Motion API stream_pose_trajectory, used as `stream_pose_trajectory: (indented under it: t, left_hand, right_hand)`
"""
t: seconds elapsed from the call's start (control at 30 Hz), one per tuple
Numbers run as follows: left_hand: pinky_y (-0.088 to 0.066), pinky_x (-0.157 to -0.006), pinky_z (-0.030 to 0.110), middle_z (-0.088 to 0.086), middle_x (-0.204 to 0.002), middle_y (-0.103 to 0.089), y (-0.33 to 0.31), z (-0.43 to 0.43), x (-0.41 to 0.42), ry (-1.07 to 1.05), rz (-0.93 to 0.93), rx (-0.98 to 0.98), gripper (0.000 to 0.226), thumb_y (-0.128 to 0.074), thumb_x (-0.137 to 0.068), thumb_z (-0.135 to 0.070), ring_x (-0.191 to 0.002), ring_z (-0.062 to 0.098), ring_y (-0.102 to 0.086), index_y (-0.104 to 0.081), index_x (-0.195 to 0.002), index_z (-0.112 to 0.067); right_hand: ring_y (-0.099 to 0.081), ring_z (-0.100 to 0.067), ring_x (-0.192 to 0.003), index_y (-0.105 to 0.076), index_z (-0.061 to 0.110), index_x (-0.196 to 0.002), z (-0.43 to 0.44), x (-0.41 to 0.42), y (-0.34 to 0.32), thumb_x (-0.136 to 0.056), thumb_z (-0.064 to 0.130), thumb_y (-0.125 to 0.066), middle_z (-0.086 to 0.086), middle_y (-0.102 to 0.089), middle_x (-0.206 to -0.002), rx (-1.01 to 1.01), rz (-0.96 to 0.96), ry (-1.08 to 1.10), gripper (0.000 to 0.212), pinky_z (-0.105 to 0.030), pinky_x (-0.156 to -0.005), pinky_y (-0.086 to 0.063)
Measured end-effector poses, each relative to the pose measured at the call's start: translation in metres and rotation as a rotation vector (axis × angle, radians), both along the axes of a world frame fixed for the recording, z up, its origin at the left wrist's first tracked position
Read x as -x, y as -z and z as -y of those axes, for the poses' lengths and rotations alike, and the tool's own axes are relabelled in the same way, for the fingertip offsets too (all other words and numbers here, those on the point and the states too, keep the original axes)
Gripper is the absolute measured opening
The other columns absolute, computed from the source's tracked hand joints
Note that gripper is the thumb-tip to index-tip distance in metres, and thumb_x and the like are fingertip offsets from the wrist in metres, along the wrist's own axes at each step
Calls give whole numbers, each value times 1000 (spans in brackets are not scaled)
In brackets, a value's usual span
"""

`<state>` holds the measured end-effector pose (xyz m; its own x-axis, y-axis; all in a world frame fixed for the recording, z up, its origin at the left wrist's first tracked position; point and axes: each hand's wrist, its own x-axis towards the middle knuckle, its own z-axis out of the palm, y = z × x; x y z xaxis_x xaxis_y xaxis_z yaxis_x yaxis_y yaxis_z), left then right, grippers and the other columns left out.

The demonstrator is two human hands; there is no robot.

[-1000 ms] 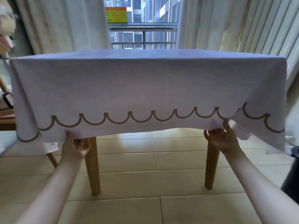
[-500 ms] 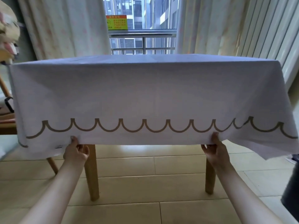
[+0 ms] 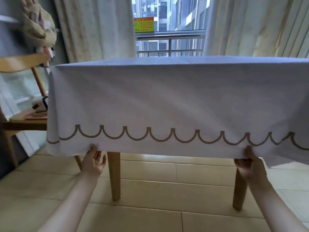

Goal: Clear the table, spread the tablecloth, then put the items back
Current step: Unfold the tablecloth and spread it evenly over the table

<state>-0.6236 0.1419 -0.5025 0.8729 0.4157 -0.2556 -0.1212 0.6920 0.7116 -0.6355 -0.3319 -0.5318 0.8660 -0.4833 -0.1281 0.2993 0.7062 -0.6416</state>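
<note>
While outstretched, both grips [image 3: 94,161] [image 3: 249,163] on tablecloth [image 3: 167,97].

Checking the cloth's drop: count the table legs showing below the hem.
2. The left table leg stands beside the left hand; the right table leg is below the right hand. The tablecloth may hide rear legs.

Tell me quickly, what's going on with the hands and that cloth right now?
Left hand and right hand each pinch the front hem of the tablecloth. Cloth draped over the table, items not back yet. Nothing blocking the hands.
</note>
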Motion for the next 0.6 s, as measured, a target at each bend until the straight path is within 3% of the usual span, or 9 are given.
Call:
stream_pose_trajectory:
  t: [0.1,0.2,0.27,0.3,0.37,0.43,0.47,0.57,0.6]
  left_hand:
    - [-31,-104,39,-8,-97,-59,0,14,6,-28,-5,12,11,-58,-92,-23,-112,14,-49,-51,-87,-30]
    - [-31,-105,39,-9,-99,-60,6,18,2,-32,-1,14,8,-58,-92,-25,-113,13,-50,-53,-88,-30]
    - [-32,-104,39,-9,-102,-61,11,15,-3,-19,3,3,5,-59,-91,-27,-113,13,-50,-54,-91,-29]
    - [-33,-102,38,-10,-102,-61,12,12,-6,-9,11,-7,6,-60,-90,-27,-112,12,-51,-55,-93,-29]
    - [-35,-99,39,-12,-103,-61,14,1,-11,4,40,-19,15,-61,-88,-30,-106,9,-54,-54,-102,-29]
    - [-38,-96,39,-16,-101,-62,17,-15,-15,-32,67,-11,25,-62,-87,-33,-102,6,-56,-52,-109,-33]
    - [-39,-96,38,-17,-99,-61,19,-23,-15,-61,76,-9,21,-62,-87,-35,-102,4,-56,-53,-105,-35]
    - [-41,-93,31,-17,-92,-59,23,-34,-15,-112,72,-19,7,-61,-87,-36,-103,4,-52,-54,-87,-34]
    - [-41,-94,29,-17,-89,-58,24,-34,-15,-120,59,-20,7,-60,-88,-35,-98,3,-53,-54,-85,-33]
  right_hand:
    - [-53,-19,-124,-54,20,-131,10,1,5,-90,28,-61,3,-60,-130,-36,22,12,42,-39,-103,-42]
    - [-53,-20,-124,-52,21,-134,15,7,4,-84,28,-68,3,-57,-133,0,29,-9,53,-39,-102,-42]
    - [-58,-19,-118,-63,23,-121,22,12,7,-56,33,-88,3,-63,-125,47,8,-44,71,-37,-101,-43]
    - [-60,-18,-114,-71,26,-106,29,14,10,-42,37,-93,2,-66,-118,62,-1,-47,69,-36,-99,-44]
    - [-58,-16,-111,-76,30,-83,41,20,9,-49,44,-89,2,-69,-104,93,-11,-34,39,-34,-92,-47]
    - [-55,-14,-112,-72,27,-87,55,25,5,-69,40,-76,7,-71,-91,-40,0,20,22,-33,-83,-47]
    - [-55,-13,-110,-69,26,-88,64,26,3,-68,38,-77,8,-72,-87,-70,7,40,24,-32,-80,-46]
    - [-59,-8,-94,-72,26,-68,78,23,0,-27,35,-93,11,-72,-77,4,-14,124,47,-28,-81,-45]
    - [-59,-7,-90,-73,26,-63,75,24,-3,-30,35,-92,12,-72,-74,35,-46,130,39,-27,-82,-44]
